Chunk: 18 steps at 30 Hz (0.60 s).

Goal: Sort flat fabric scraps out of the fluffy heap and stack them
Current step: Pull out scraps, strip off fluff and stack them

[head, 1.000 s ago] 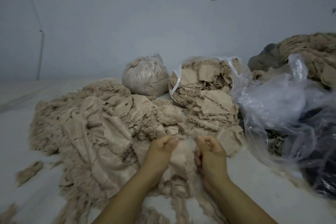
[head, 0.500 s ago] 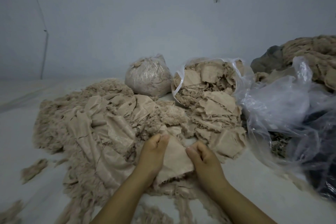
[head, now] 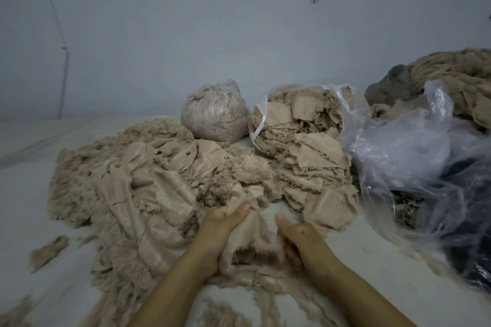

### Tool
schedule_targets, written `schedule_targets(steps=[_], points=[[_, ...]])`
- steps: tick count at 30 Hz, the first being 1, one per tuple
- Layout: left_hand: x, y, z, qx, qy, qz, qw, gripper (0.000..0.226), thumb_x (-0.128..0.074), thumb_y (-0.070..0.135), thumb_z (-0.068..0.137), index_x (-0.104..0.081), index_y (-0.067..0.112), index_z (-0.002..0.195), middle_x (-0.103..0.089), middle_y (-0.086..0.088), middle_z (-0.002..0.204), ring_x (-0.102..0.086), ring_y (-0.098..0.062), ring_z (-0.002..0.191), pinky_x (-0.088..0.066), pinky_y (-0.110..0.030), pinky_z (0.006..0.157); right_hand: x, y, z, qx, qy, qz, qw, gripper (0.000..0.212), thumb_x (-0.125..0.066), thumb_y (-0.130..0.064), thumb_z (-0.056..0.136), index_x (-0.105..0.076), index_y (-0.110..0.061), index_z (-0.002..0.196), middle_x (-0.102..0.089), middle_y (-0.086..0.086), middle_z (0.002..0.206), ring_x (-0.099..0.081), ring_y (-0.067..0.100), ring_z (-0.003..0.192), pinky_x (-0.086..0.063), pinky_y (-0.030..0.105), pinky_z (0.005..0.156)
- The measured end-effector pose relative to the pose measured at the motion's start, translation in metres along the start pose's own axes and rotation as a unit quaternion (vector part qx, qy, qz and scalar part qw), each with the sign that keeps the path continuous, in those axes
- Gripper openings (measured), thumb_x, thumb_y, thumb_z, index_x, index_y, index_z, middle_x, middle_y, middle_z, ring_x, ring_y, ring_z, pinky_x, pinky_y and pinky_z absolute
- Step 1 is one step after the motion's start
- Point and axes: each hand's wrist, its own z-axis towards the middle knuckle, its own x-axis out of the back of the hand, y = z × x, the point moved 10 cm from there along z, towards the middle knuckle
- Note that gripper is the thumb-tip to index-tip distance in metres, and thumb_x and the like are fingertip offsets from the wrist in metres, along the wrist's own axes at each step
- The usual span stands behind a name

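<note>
— Scrap (head: 249, 231) held between both hands at the near edge of the fluffy heap (head: 138, 188): left hand (head: 223, 225) and right hand (head: 300, 239) each pinch a side.

— Handling?

— Likely light, limp, fraying; best gripped at the corners. Stack (head: 313, 167) lies just beyond, bare floor (head: 345, 260) to the right.

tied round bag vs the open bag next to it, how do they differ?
The tied bag is closed into a tight ball; the open bag gapes toward the camera. The tied bag holds fluffy fibre; the open bag holds flat fabric scraps, which spill out onto the stack in front of it. Both are clear plastic with beige contents, side by side by the wall.
</note>
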Motion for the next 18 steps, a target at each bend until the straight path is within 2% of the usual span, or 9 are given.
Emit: schedule_targets(steps=[2, 4, 5, 6, 8, 11, 15, 17, 18], points=[[-0.005, -0.004, 0.000, 0.006, -0.007, 0.010, 1.000, 0.019, -0.070, 0.027, 0.076, -0.075, 0.009, 0.074, -0.071, -0.021, 0.081, -0.068, -0.030, 0.071, -0.055, -0.034, 0.064, 0.009, -0.004, 0.003, 0.017, 0.056, -0.006, 0.998, 0.050, -0.054, -0.067, 0.080, -0.062, -0.020, 0.067, -0.056, -0.005, 0.056, -0.050, 0.007, 0.049, -0.038, 0.014, 0.049], [-0.008, -0.004, 0.000, 0.000, -0.015, 0.002, 1.000, 0.019, -0.068, 0.025, 0.079, -0.074, 0.008, 0.074, -0.071, -0.018, 0.076, -0.068, -0.025, 0.066, -0.053, -0.030, 0.056, 0.006, -0.004, 0.005, 0.021, 0.054, -0.011, 0.998, 0.022, -0.065, -0.047, 0.084, -0.062, -0.026, 0.085, -0.062, -0.009, 0.066, -0.055, 0.001, 0.054, -0.041, 0.016, 0.052], [-0.006, -0.002, 0.000, -0.006, -0.007, -0.002, 1.000, 0.019, -0.068, 0.025, 0.079, -0.073, 0.007, 0.074, -0.071, -0.017, 0.074, -0.068, -0.024, 0.063, -0.053, -0.028, 0.053, 0.003, -0.003, 0.005, 0.019, 0.045, -0.010, 0.999, 0.011, -0.067, -0.033, 0.087, -0.061, -0.025, 0.082, -0.061, -0.008, 0.062, -0.052, 0.001, 0.049, -0.039, 0.016, 0.050], [-0.002, 0.000, 0.001, -0.011, 0.010, -0.007, 1.000, 0.019, -0.068, 0.024, 0.078, -0.072, 0.006, 0.075, -0.071, -0.018, 0.074, -0.068, -0.024, 0.062, -0.053, -0.028, 0.051, 0.005, -0.002, 0.006, 0.025, 0.048, -0.010, 0.999, 0.015, -0.066, -0.022, 0.089, -0.060, -0.021, 0.076, -0.057, -0.008, 0.054, -0.046, 0.002, 0.043, -0.036, 0.016, 0.046], [0.005, 0.000, 0.003, -0.012, 0.043, -0.009, 0.999, 0.019, -0.067, 0.021, 0.082, -0.070, 0.003, 0.079, -0.070, -0.022, 0.078, -0.067, -0.028, 0.063, -0.055, -0.032, 0.054, 0.010, 0.003, 0.007, 0.011, 0.054, 0.008, 0.998, 0.024, -0.062, -0.014, 0.091, -0.055, -0.015, 0.068, -0.048, -0.008, 0.045, -0.036, 0.005, 0.036, -0.029, 0.017, 0.039], [0.014, -0.001, 0.004, -0.003, 0.080, -0.009, 0.997, 0.019, -0.063, 0.018, 0.086, -0.068, 0.000, 0.087, -0.070, -0.024, 0.084, -0.067, -0.032, 0.071, -0.054, -0.039, 0.069, 0.003, 0.006, 0.005, -0.024, 0.008, 0.053, 0.998, 0.025, -0.059, -0.012, 0.093, -0.053, -0.012, 0.069, -0.044, -0.002, 0.044, -0.028, 0.008, 0.034, -0.022, 0.016, 0.036], [0.056, 0.014, 0.003, -0.031, 0.172, -0.033, 0.984, 0.022, -0.060, 0.023, 0.091, -0.067, 0.002, 0.091, -0.072, -0.019, 0.078, -0.069, -0.029, 0.064, -0.056, -0.036, 0.060, 0.003, 0.011, -0.001, -0.046, -0.061, 0.089, 0.993, 0.022, -0.064, -0.011, 0.090, -0.055, -0.011, 0.069, -0.049, 0.001, 0.047, -0.031, 0.008, 0.033, -0.024, 0.015, 0.035], [0.053, 0.015, 0.003, -0.034, 0.134, 0.014, 0.990, 0.030, -0.065, 0.029, 0.085, -0.068, 0.000, 0.092, -0.072, -0.022, 0.084, -0.070, -0.034, 0.075, -0.055, -0.043, 0.074, -0.010, 0.004, -0.007, -0.030, -0.117, 0.028, 0.992, 0.018, -0.074, -0.024, 0.081, -0.061, -0.019, 0.069, -0.056, -0.001, 0.056, -0.043, 0.010, 0.044, -0.035, 0.017, 0.044], [0.039, 0.011, 0.003, -0.027, 0.088, 0.048, 0.995, 0.037, -0.067, 0.035, 0.080, -0.069, 0.000, 0.094, -0.071, -0.023, 0.087, -0.069, -0.035, 0.079, -0.053, -0.044, 0.078, -0.014, -0.001, -0.007, -0.019, -0.107, -0.020, 0.994, 0.015, -0.077, -0.034, 0.073, -0.064, -0.024, 0.073, -0.058, -0.006, 0.064, -0.047, 0.009, 0.054, -0.039, 0.016, 0.051]])
